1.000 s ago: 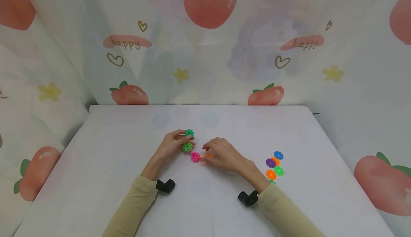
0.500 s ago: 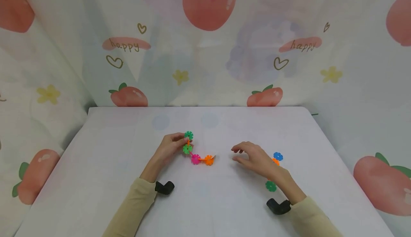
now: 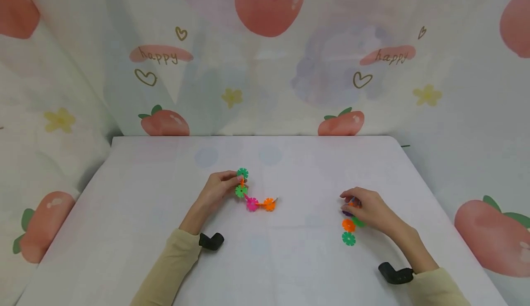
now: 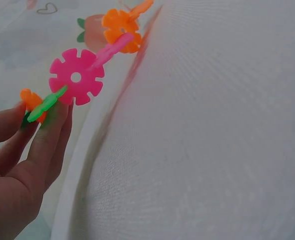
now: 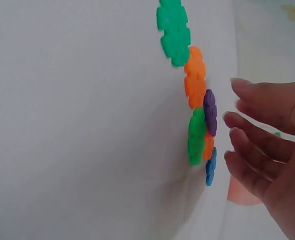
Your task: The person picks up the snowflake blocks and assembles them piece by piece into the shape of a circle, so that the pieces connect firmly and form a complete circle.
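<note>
My left hand (image 3: 216,191) pinches one end of a chain of interlocking snowflake discs (image 3: 252,204) between thumb and fingers. In the left wrist view, a bright pink disc (image 4: 85,82) joins a green disc (image 4: 48,105) near the fingertips and leads up to an orange disc (image 4: 112,24). My right hand (image 3: 374,210) is over the loose discs at the right, fingers loosely bent, holding nothing. In the right wrist view its fingertips are a little apart from a purple disc (image 5: 211,112), which overlaps a light green disc (image 5: 196,137).
Loose discs continue in the row: an orange disc (image 3: 348,225) and a green disc (image 3: 348,239) toward the front, plus a blue disc (image 5: 211,167) at the far end. A white cloth-covered table (image 3: 186,269) lies beneath; a printed curtain (image 3: 265,76) rises behind it.
My right hand has left the chain's orange end and travelled right to the loose discs. The left hand keeps its pinch on the chain in nearly the same spot.
</note>
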The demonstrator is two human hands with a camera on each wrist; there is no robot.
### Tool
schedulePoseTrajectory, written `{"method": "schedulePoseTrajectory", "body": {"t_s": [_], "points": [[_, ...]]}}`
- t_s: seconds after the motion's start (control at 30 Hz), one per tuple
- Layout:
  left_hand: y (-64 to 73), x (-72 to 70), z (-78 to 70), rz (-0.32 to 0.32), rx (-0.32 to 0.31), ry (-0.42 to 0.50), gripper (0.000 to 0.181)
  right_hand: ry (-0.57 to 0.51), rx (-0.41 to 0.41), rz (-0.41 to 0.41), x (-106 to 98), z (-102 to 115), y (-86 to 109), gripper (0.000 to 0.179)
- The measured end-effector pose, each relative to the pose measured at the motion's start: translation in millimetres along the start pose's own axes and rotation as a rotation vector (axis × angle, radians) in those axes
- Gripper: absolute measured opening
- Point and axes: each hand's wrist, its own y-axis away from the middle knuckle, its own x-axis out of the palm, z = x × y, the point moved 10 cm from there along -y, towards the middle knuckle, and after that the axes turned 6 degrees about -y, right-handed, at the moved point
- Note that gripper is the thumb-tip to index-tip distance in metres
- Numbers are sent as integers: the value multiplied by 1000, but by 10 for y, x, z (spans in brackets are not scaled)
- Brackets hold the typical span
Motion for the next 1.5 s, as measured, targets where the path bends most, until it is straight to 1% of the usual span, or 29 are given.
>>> {"method": "schedulePoseTrajectory", "body": {"t_s": [0.17,0.37,0.53,0.63,0.77,0.87,0.97,1.13,1.2,1.3,1.5], "points": [[0,-21,2,-13,-13,3,33,7,30,22,16,-124,28,28],[6,-6,12,-8,-16,9,34,1,33,51,70,-154,41,27],[17,2,7,-6,-19,11,36,-1,89,67,100,-213,50,25],[14,-14,3,-4,-16,3,37,-37,99,72,115,-201,28,26],[8,-22,-7,0,-11,7,38,-93,71,71,152,-136,-13,20],[5,-15,-13,5,-4,12,37,-97,50,58,174,-82,-61,17],[2,-10,-9,6,-3,16,36,-101,33,42,191,-10,-136,20],[-3,-18,8,-1,-9,20,36,-150,3,22,245,130,-293,19],[-7,-20,13,-4,-8,20,35,-170,-20,10,269,199,-367,18],[-15,-27,21,-11,-15,26,34,-222,-39,0,318,295,-488,18],[-16,-31,32,-21,-26,41,35,-342,-57,22,447,507,-729,19]]}}
